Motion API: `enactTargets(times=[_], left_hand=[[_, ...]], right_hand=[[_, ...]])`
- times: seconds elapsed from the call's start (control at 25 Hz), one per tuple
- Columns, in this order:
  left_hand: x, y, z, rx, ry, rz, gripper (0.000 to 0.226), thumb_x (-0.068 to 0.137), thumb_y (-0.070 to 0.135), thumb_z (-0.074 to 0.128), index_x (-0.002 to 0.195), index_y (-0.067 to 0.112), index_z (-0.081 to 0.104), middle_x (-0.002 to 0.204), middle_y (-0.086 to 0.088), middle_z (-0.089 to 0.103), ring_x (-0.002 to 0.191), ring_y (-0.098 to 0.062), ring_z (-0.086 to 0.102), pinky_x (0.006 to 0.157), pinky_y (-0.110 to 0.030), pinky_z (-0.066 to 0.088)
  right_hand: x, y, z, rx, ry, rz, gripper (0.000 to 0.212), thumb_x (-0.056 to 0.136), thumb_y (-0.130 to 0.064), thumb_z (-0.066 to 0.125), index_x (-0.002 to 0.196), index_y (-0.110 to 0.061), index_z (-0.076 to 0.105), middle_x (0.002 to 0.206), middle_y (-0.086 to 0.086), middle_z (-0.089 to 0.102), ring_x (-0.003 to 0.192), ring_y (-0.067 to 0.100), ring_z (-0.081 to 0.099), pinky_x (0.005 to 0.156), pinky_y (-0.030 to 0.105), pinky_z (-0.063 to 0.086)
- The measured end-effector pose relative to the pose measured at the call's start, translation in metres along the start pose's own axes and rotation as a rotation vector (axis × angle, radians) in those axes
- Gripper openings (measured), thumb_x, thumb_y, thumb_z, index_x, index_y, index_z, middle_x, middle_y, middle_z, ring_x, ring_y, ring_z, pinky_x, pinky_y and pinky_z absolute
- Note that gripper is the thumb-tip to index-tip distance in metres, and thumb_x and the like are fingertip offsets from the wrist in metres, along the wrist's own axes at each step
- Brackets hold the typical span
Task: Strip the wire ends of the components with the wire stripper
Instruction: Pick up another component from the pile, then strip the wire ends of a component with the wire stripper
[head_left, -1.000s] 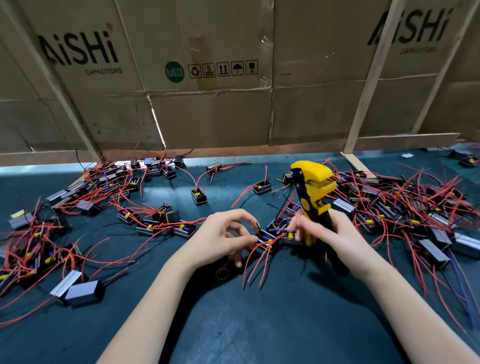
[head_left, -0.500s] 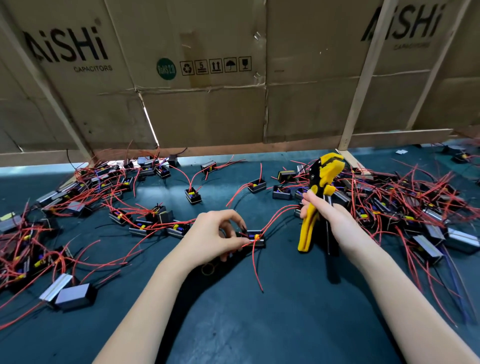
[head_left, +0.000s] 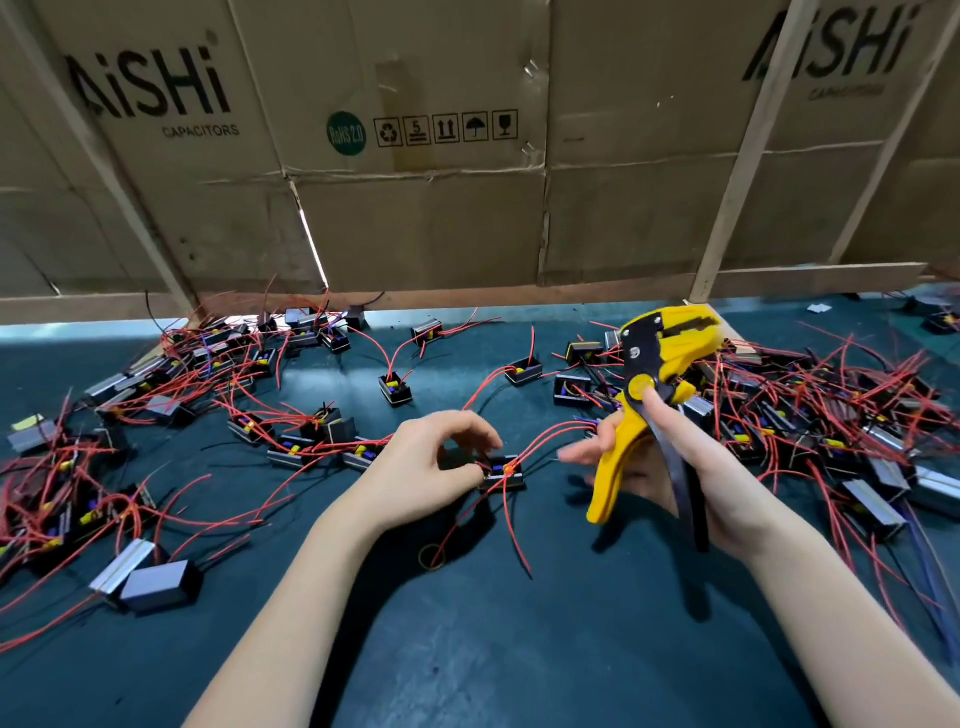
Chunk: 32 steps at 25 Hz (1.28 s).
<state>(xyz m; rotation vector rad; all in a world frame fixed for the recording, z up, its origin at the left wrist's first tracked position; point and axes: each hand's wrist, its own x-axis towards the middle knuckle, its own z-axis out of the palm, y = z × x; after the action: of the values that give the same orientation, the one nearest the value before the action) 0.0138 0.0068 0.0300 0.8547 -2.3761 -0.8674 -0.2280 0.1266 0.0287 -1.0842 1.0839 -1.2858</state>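
Pinching component (head_left: 503, 472), left grip (head_left: 431, 467), stripper (head_left: 644, 395) beside

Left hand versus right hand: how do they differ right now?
The left hand pinches a small black component low on the green mat; the right hand holds the yellow wire stripper raised, head tilted away. Left fingers curl tightly; right fingers partly extend. Both sit mid-table.
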Motion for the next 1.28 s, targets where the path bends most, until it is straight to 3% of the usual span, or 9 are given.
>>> enactTargets(times=[0.08, 0.2, 0.36, 0.56, 0.64, 0.8, 0.96, 1.08, 1.28], left_hand=[[0.001, -0.002, -0.002, 0.045, 0.092, 0.016, 0.040, 0.074, 0.006, 0.055, 0.109, 0.022, 0.067, 0.112, 0.012, 0.065, 0.110, -0.005, 0.053, 0.095, -0.016, 0.036], [0.006, -0.016, -0.005, 0.163, 0.240, -0.059, 0.048, 0.076, -0.003, 0.052, 0.121, 0.011, 0.062, 0.127, -0.004, 0.060, 0.124, -0.021, 0.045, 0.105, -0.024, 0.029], [0.010, -0.039, -0.013, 0.409, 0.256, -0.351, 0.053, 0.089, 0.007, 0.055, 0.141, 0.002, 0.043, 0.135, -0.020, 0.052, 0.129, -0.035, 0.043, 0.108, -0.040, 0.032], [0.006, -0.030, -0.011, 0.340, 0.404, -0.188, 0.039, 0.091, 0.010, 0.061, 0.130, 0.005, 0.056, 0.127, -0.013, 0.058, 0.122, -0.032, 0.047, 0.105, -0.029, 0.029], [0.004, -0.015, -0.009, 0.201, 0.312, -0.042, 0.026, 0.089, 0.005, 0.064, 0.113, 0.014, 0.069, 0.114, -0.001, 0.068, 0.112, -0.019, 0.056, 0.097, -0.022, 0.036], [0.000, 0.006, -0.003, 0.056, -0.022, 0.079, 0.044, 0.079, -0.010, 0.056, 0.107, 0.020, 0.073, 0.104, 0.008, 0.070, 0.096, -0.004, 0.061, 0.087, -0.018, 0.046], [-0.001, 0.002, -0.004, 0.035, -0.104, 0.062, 0.036, 0.080, -0.003, 0.067, 0.103, 0.023, 0.075, 0.097, 0.009, 0.071, 0.088, -0.008, 0.062, 0.085, -0.026, 0.051], [-0.002, -0.001, -0.008, 0.034, -0.063, 0.031, 0.023, 0.080, 0.006, 0.073, 0.092, 0.025, 0.075, 0.087, 0.007, 0.071, 0.077, -0.014, 0.062, 0.079, -0.039, 0.052], [-0.002, 0.003, -0.011, -0.060, -0.085, 0.031, 0.038, 0.074, -0.002, 0.056, 0.096, 0.023, 0.073, 0.098, 0.010, 0.071, 0.090, -0.015, 0.063, 0.084, -0.043, 0.050]], right_hand=[[0.004, 0.005, 0.000, -0.054, 0.069, 0.008, 0.053, 0.074, -0.074, 0.059, 0.075, -0.022, 0.069, 0.109, 0.003, 0.069, 0.123, 0.024, 0.057, 0.111, 0.048, 0.035], [0.008, 0.006, 0.000, -0.176, 0.225, -0.076, 0.058, 0.063, -0.080, 0.065, 0.073, -0.023, 0.068, 0.096, 0.002, 0.064, 0.121, 0.019, 0.056, 0.115, 0.050, 0.032], [0.001, -0.001, -0.002, -0.164, 0.141, -0.101, 0.049, 0.070, -0.070, 0.070, 0.078, -0.022, 0.069, 0.102, 0.014, 0.073, 0.101, 0.036, 0.069, 0.088, 0.048, 0.056], [-0.009, -0.013, -0.006, 0.072, 0.034, -0.261, 0.031, 0.089, -0.041, 0.056, 0.086, -0.011, 0.067, 0.083, 0.017, 0.064, 0.081, 0.035, 0.065, 0.079, 0.042, 0.055], [-0.013, -0.020, -0.003, 0.319, -0.089, -0.311, 0.031, 0.087, -0.037, 0.064, 0.092, -0.007, 0.063, 0.081, 0.015, 0.057, 0.079, 0.031, 0.058, 0.081, 0.039, 0.051], [-0.018, -0.031, -0.005, 0.770, -0.391, -0.282, 0.038, 0.093, -0.026, 0.063, 0.113, 0.003, 0.049, 0.092, 0.018, 0.049, 0.092, 0.034, 0.049, 0.098, 0.047, 0.036], [-0.012, -0.017, -0.005, 0.446, -0.163, -0.252, 0.043, 0.086, -0.033, 0.070, 0.118, -0.006, 0.062, 0.086, 0.014, 0.055, 0.090, 0.030, 0.056, 0.096, 0.044, 0.039], [-0.008, -0.010, 0.000, 0.198, -0.064, -0.210, 0.042, 0.088, -0.034, 0.058, 0.122, -0.010, 0.063, 0.088, 0.015, 0.057, 0.093, 0.030, 0.060, 0.089, 0.040, 0.048], [-0.009, -0.004, 0.005, -0.139, -0.052, -0.082, 0.043, 0.089, -0.041, 0.062, 0.129, -0.027, 0.062, 0.093, 0.011, 0.060, 0.096, 0.029, 0.063, 0.092, 0.040, 0.048]])
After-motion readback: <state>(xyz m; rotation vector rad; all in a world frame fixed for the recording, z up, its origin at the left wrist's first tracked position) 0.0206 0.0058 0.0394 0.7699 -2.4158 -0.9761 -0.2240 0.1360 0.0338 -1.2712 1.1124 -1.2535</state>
